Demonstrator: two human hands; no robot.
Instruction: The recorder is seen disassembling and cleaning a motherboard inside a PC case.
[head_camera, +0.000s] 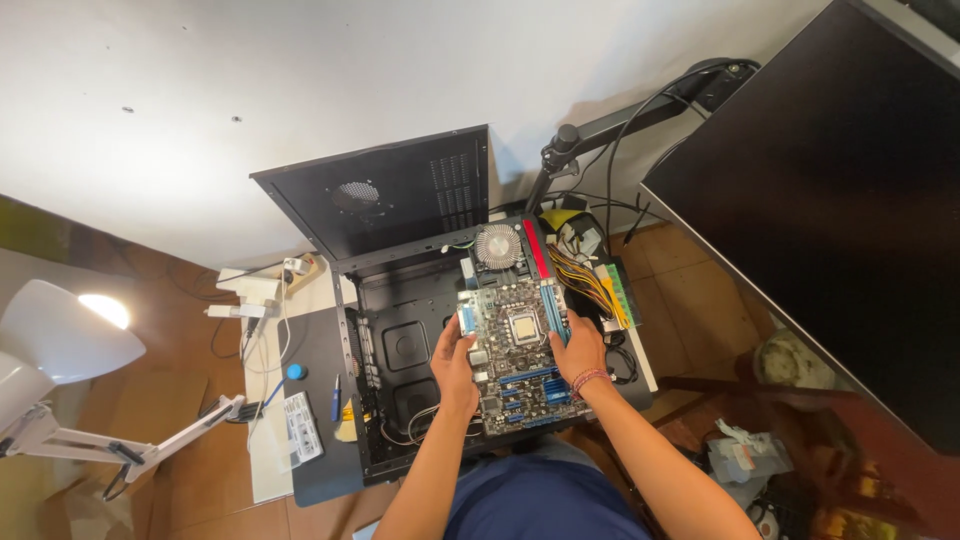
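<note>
Motherboard (515, 350) apparently gripped between left hand (455, 365) and right hand (580, 352).

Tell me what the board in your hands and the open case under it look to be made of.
Motherboard: apparently dark laminated circuit board with blue plastic slots and a shiny metal socket at centre; left hand and right hand grip its edges. Computer case: probably sheet metal painted matt black, judging by stamped ridges and punched vents.

Sharp, evenly lit, desk lamp (70, 335) glowing at left, wide-angle bending at edges
</note>
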